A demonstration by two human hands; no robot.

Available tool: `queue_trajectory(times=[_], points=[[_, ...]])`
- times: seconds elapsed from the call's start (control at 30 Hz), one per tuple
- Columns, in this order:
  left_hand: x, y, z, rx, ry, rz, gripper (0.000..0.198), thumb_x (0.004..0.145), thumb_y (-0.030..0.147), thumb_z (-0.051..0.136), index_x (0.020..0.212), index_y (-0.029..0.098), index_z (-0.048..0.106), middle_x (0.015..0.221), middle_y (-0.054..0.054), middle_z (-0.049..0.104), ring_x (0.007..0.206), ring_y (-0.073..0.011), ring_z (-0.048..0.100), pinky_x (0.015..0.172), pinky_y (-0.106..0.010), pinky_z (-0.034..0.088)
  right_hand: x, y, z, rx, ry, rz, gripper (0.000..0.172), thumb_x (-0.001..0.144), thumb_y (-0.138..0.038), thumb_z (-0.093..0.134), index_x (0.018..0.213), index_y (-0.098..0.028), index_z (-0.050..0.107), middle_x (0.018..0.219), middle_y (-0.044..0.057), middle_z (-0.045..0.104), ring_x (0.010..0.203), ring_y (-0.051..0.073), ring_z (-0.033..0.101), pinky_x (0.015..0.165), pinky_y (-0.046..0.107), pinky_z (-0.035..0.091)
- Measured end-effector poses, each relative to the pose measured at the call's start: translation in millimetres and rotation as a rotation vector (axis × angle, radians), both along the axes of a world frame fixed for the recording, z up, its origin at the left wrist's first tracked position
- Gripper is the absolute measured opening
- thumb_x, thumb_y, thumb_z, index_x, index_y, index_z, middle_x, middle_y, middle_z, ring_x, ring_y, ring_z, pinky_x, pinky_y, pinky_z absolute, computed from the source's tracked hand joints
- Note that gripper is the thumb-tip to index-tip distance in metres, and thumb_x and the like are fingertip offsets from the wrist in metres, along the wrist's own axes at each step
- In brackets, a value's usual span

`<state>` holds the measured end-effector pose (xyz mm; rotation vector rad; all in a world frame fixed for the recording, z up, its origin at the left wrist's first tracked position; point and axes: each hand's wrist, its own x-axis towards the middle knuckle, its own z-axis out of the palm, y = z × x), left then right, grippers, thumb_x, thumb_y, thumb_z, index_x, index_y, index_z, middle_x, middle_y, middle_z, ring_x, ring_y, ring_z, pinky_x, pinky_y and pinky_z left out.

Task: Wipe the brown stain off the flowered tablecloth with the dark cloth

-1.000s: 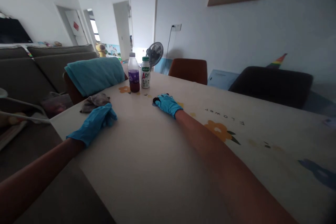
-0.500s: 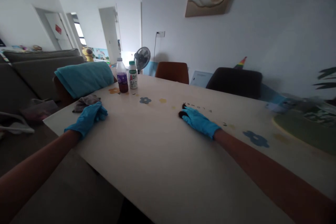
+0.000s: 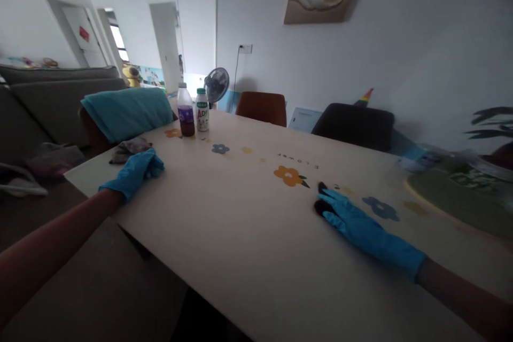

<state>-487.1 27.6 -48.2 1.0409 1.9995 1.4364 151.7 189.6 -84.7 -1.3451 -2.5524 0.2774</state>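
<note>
Both hands wear blue gloves. My right hand (image 3: 352, 219) is closed over a dark object (image 3: 321, 206) pressed on the white table (image 3: 224, 208), right of a printed orange flower; most of that object is hidden under the fingers. On the left part of the tabletop rests my left hand (image 3: 138, 171), its fingers curled; whether anything is inside them is hidden. A crumpled grey cloth (image 3: 130, 149) lies just behind my left hand.
A bottle with a purple label (image 3: 186, 115) and a white bottle with a green cap (image 3: 202, 112) stand at the table's far left. Chairs (image 3: 262, 108) line the far side. A round green mat (image 3: 449, 203) lies at the right. A blue towel (image 3: 128, 112) drapes a left chair.
My right hand has slid right and nearer with the dark object, uncovering the printed orange flower. My left hand has stayed in place. The view has shifted slightly.
</note>
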Motion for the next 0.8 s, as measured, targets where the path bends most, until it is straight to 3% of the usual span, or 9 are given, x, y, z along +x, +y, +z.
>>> queue_trajectory(times=[0.17, 0.27, 0.37, 0.47, 0.63, 0.8], points=[[-5, 3, -8.0, 0.023, 0.018, -0.007, 0.053, 0.105, 0.052, 0.049, 0.076, 0.016, 0.076, 0.064, -0.011, 0.068, 0.060, -0.0175, 0.053, 0.061, -0.030, 0.040, -44, 6, -2.3, -0.002, -0.027, 0.116, 0.082, 0.111, -0.079, 0.042, 0.173, -0.031, 0.063, 0.183, 0.014, 0.054, 0.171, 0.046, 0.046, 0.143, 0.073, 0.037], [-9, 4, -14.2, 0.065, 0.023, -0.022, 0.054, 0.106, 0.053, 0.049, 0.080, 0.015, 0.077, 0.067, -0.012, 0.070, 0.061, -0.0179, 0.053, 0.061, -0.032, 0.040, -98, 10, 4.7, -0.007, -0.043, 0.284, 0.079, 0.114, -0.077, 0.040, 0.173, -0.030, 0.064, 0.184, 0.013, 0.052, 0.173, 0.046, 0.043, 0.142, 0.074, 0.037], [-11, 4, -15.2, 0.126, -0.011, -0.030, 0.054, 0.106, 0.057, 0.052, 0.088, 0.015, 0.079, 0.083, -0.015, 0.079, 0.061, -0.0173, 0.056, 0.060, -0.033, 0.040, -162, 21, 10.1, -0.026, -0.062, 0.384, 0.079, 0.116, -0.075, 0.041, 0.175, -0.026, 0.062, 0.186, 0.014, 0.049, 0.174, 0.044, 0.041, 0.144, 0.069, 0.036], [-11, 5, -13.6, 0.159, -0.070, -0.058, 0.059, 0.104, 0.067, 0.058, 0.109, 0.013, 0.083, 0.099, -0.017, 0.083, 0.061, -0.0167, 0.060, 0.056, -0.032, 0.039, -226, 40, 11.9, -0.019, -0.056, 0.407, 0.072, 0.119, -0.068, 0.044, 0.170, -0.022, 0.065, 0.183, 0.016, 0.053, 0.175, 0.042, 0.040, 0.147, 0.062, 0.033], [-13, 6, -15.3, 0.245, -0.149, -0.054, 0.073, 0.107, 0.071, 0.061, 0.146, 0.012, 0.077, 0.100, -0.015, 0.084, 0.062, -0.0168, 0.062, 0.056, -0.032, 0.040, -318, 69, 20.2, 0.020, -0.063, 0.404, 0.052, 0.122, -0.048, 0.050, 0.156, -0.016, 0.073, 0.172, 0.022, 0.063, 0.167, 0.042, 0.052, 0.145, 0.060, 0.034], [-20, 6, -19.8, 0.322, -0.195, 0.068, 0.070, 0.117, 0.064, 0.052, 0.159, 0.011, 0.069, 0.100, -0.015, 0.085, 0.062, -0.0172, 0.070, 0.057, -0.032, 0.044, -392, 74, 35.0, -0.012, -0.076, 0.263, 0.046, 0.124, -0.037, 0.050, 0.159, -0.015, 0.071, 0.173, 0.022, 0.062, 0.163, 0.041, 0.055, 0.139, 0.057, 0.041]])
